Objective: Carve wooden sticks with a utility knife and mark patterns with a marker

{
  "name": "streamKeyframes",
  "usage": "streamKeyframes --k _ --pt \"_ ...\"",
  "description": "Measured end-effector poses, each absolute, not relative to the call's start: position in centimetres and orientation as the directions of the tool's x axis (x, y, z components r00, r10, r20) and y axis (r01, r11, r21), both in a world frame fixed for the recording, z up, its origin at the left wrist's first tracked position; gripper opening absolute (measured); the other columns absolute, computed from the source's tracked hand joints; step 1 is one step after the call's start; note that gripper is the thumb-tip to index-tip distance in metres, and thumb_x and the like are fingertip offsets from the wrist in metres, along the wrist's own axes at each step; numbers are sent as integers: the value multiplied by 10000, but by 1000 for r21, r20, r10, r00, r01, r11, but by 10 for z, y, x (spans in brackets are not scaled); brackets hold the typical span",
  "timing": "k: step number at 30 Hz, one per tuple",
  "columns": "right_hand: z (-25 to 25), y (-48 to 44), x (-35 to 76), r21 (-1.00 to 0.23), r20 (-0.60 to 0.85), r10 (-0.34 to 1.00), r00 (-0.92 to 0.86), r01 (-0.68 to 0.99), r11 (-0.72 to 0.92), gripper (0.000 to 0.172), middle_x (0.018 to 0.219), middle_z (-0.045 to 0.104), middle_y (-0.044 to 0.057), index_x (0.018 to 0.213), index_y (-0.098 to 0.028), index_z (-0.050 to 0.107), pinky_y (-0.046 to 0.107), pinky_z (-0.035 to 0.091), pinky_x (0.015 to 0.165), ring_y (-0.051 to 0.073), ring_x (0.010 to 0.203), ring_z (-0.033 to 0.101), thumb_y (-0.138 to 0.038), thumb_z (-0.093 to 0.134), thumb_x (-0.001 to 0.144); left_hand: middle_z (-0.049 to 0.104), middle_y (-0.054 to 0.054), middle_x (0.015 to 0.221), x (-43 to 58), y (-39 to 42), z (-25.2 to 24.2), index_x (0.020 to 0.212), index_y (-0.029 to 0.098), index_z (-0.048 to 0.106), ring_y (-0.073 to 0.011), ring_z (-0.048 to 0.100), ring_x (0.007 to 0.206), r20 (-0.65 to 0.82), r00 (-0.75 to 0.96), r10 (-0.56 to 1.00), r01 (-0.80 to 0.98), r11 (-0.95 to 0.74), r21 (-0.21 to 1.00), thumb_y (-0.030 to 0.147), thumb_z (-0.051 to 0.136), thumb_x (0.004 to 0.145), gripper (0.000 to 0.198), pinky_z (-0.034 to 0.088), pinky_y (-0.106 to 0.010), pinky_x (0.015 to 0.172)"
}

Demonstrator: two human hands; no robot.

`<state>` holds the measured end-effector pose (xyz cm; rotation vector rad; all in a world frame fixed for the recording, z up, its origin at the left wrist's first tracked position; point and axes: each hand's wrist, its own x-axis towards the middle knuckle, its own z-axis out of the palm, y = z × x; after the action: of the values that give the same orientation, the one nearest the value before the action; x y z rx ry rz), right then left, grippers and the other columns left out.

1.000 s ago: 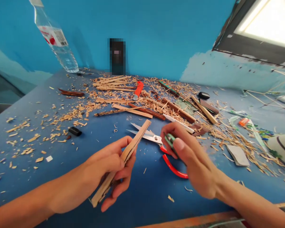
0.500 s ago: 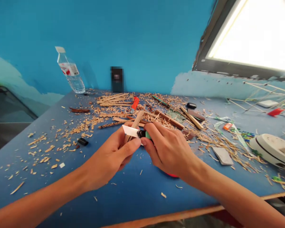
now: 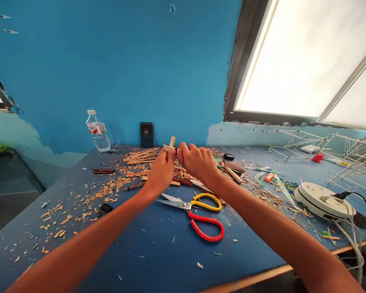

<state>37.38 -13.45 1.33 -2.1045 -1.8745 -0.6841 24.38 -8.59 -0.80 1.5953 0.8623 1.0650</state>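
My left hand (image 3: pixel 160 170) is closed around a small flat wooden stick (image 3: pixel 172 141), whose upper end stands up past the fingers. My right hand (image 3: pixel 198 161) grips a knife; its pale blade (image 3: pixel 168 149) points left and lies across the stick, close to my left thumb. The fist hides most of the knife's handle, and a green piece shows past its far side. Below the hands, scissors (image 3: pixel 189 205) with one yellow and one red handle lie on the blue table (image 3: pixel 146 248), their blades spread slightly apart.
Wood shavings (image 3: pixel 110 185) and a pile of sticks (image 3: pixel 142 156) cover the back. A water bottle (image 3: pixel 99 134) stands at back left, a dark blurred object (image 3: pixel 147 135) by the wall. At right are a round white power strip (image 3: pixel 321 199) with cables and thin stick frames (image 3: pixel 295 142).
Both hands have moved away from me toward the wall with the knife and stick. The view has tilted up, and the scissors, mostly hidden before, now show fully.
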Motion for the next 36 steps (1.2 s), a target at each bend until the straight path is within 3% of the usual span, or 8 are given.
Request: streamKeyframes --k 10,16,19,23,27,29,32,36 --pt "28 -47 390 6 475 863 172 980 -199 361 1217 681 97 1277 -164 636 455 590 910 236 1056 687 -418 629 1020 660 -108 1253 282 -10 -2 1265 157 633 -245 674 1076 260 208 943 152 -294 944 392 654 997 357 597 -455 917" --pt "60 -3 412 -244 496 788 365 929 -278 359 1267 664 103 1276 -162 639 467 581 940 243 1097 675 -397 655 1006 664 -99 1213 268 -13 14 1251 155 632 -223 681 1012 196 276 941 75 -224 972 388 654 998 345 611 -415 858" --pt "79 5 449 -421 468 741 481 859 -292 366 1301 648 105 1293 -170 631 472 576 951 247 1120 665 -400 649 1008 668 -51 1013 259 -38 15 1168 144 637 -144 649 773 128 394 910 3 -140 990 410 637 1008 311 583 -290 662" --pt "91 -9 483 -627 374 779 503 756 -187 348 1131 691 75 1209 -161 649 376 600 811 185 924 688 -453 620 1021 477 52 700 247 -56 31 1034 157 586 -60 378 473 86 553 828 -155 1 988 451 490 1062 311 320 -176 404" --pt "89 -59 473 -744 376 846 377 667 33 643 703 577 -7 955 -174 653 260 456 508 96 504 488 -583 180 1105 384 39 664 234 -65 55 909 171 551 -84 396 495 135 666 734 -300 98 949 294 347 1044 274 316 -165 379" --pt "86 -95 456 -750 437 846 305 642 156 716 610 483 -23 837 -202 623 274 378 458 98 453 411 -596 81 1088 362 37 667 227 -74 64 892 166 574 -74 338 478 162 709 686 -340 132 931 282 378 1017 260 284 -148 356" --pt "82 -151 428 -696 562 789 248 658 289 636 556 440 -18 699 -203 605 307 306 480 106 488 399 -633 309 1063 352 40 663 219 -91 70 910 163 624 -68 263 465 176 772 611 -348 175 921 295 432 1002 250 253 -128 325" --pt "79 -194 399 -269 853 521 46 893 361 529 528 281 -61 655 -202 519 330 225 524 99 519 245 -475 409 1095 409 35 657 212 -107 70 892 189 636 -72 294 454 242 858 453 -362 200 910 350 473 1012 260 287 -121 306"
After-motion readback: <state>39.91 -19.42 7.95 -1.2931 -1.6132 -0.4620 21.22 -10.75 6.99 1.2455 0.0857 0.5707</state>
